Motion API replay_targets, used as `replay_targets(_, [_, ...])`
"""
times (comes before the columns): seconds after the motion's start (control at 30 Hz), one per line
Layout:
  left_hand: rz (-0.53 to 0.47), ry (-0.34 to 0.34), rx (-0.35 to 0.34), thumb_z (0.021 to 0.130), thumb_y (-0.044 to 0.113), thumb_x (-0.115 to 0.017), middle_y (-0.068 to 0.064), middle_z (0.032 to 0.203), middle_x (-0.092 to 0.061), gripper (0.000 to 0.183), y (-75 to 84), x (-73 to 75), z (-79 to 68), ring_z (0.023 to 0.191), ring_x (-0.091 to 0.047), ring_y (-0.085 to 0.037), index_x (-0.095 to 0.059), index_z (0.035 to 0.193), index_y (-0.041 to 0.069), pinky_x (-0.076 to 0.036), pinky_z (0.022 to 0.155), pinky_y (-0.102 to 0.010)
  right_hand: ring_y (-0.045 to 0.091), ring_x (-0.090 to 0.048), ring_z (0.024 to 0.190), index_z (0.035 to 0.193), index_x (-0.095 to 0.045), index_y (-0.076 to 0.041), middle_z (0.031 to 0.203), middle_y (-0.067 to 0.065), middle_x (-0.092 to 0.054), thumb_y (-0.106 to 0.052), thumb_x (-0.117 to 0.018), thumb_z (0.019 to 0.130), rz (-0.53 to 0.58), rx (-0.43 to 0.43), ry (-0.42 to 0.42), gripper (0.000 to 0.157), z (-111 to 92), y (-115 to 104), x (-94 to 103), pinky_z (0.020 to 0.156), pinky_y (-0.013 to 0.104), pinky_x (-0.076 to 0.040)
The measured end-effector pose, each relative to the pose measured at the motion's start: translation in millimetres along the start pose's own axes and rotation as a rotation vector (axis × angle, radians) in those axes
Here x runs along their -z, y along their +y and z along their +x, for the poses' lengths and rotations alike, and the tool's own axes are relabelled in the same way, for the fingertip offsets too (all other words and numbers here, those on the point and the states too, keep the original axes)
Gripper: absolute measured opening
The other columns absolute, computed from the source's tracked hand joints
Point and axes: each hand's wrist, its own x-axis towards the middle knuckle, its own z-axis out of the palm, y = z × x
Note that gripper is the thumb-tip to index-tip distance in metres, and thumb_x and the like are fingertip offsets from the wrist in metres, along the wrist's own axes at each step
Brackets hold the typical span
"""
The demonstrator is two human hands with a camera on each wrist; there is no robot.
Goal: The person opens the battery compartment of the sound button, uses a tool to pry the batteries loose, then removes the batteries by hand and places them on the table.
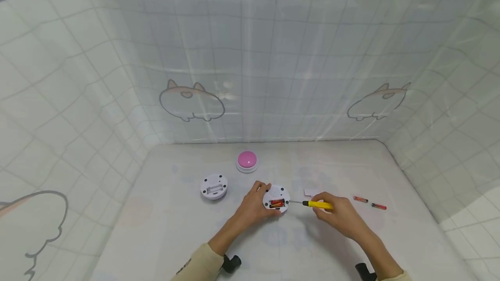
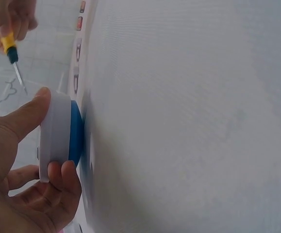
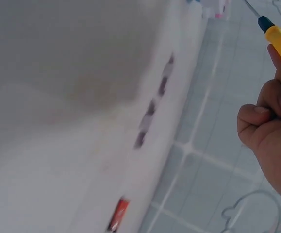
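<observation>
White plastic, bottom side up: in the head view, the round device point(image 1: 275, 196) is at the near middle of the worktop point(image 1: 175, 237), two red batteries point(image 1: 277, 203) seated in its underside. Of the hands, the left hand point(image 1: 255, 205) grips its rim; the right hand point(image 1: 341, 214) holds a yellow screwdriver point(image 1: 320, 205), shaft pointing at the device. The step looks like screwdriver work beside the batteries; the next move probably calls for a firm left grip and careful aim. Contact of the tip is too small to tell. A flat white piece point(image 1: 310, 192) is partly hidden behind the right hand; two loose batteries point(image 1: 360, 199) lie farther right.

In the left wrist view, the device's blue dome point(image 2: 75, 131) faces the worktop, and the underside is turned out of sight.

In the right wrist view, the tip and most of the device are cut off; blurred items point(image 3: 150, 115) cannot be identified.
</observation>
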Motion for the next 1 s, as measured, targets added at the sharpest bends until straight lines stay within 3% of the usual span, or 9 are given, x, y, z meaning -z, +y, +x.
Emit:
replay_targets(0.33, [0.018, -0.012, 0.008, 0.072, 0.051, -0.088, -0.006, 0.137, -0.049, 0.095, -2.5, 0.0, 0.1, 0.113, -0.056, -0.022, -0.049, 0.148, 0.009, -0.049, 0.099, -0.045, 0.014, -0.053, 0.074, 0.111, -0.065, -0.025, 0.093, -0.003, -0.063, -0.017, -0.073, 0.091, 0.089, -0.068, -0.114, 0.023, -29.7, 40.4, -9.0, 0.062, 0.024, -0.045])
replay_targets(0.53, [0.010, -0.025, 0.016, 0.072, 0.051, -0.088, -0.005, 0.136, -0.049, 0.095, -3.2, -0.8, 2.2, 0.112, -0.056, -0.022, -0.049, 0.148, 0.009, -0.049, 0.099, -0.046, 0.015, -0.054, 0.074, 0.116, -0.061, -0.019, 0.097, 0.002, -0.061, -0.016, -0.072, 0.092, 0.132, -0.112, -0.148, 0.026, -35.5, 54.1, -19.8, 0.064, 0.024, -0.048])
replay_targets(0.73, [0.014, -0.030, 0.023, 0.072, 0.052, -0.088, -0.005, 0.137, -0.048, 0.095, -4.2, -2.1, 2.5, 0.113, -0.056, -0.022, -0.049, 0.148, 0.010, -0.049, 0.100, -0.046, 0.016, -0.054, 0.079, 0.107, -0.064, -0.016, 0.091, -0.003, -0.063, -0.014, -0.077, 0.088, 0.101, -0.168, -0.143, 0.024, -35.3, 59.2, -27.7, 0.071, 0.027, -0.050])
replay_targets(1.0, [0.013, -0.034, 0.031, 0.072, 0.051, -0.088, -0.005, 0.137, -0.048, 0.095, -1.1, -0.1, 2.2, 0.113, -0.055, -0.022, -0.049, 0.149, 0.011, -0.048, 0.101, -0.046, 0.013, -0.053, 0.084, 0.098, -0.067, -0.020, 0.093, -0.008, -0.059, -0.015, -0.083, 0.082, 0.032, -0.101, -0.148, 0.023, -36.4, 63.8, -29.7, 0.076, 0.028, -0.051])
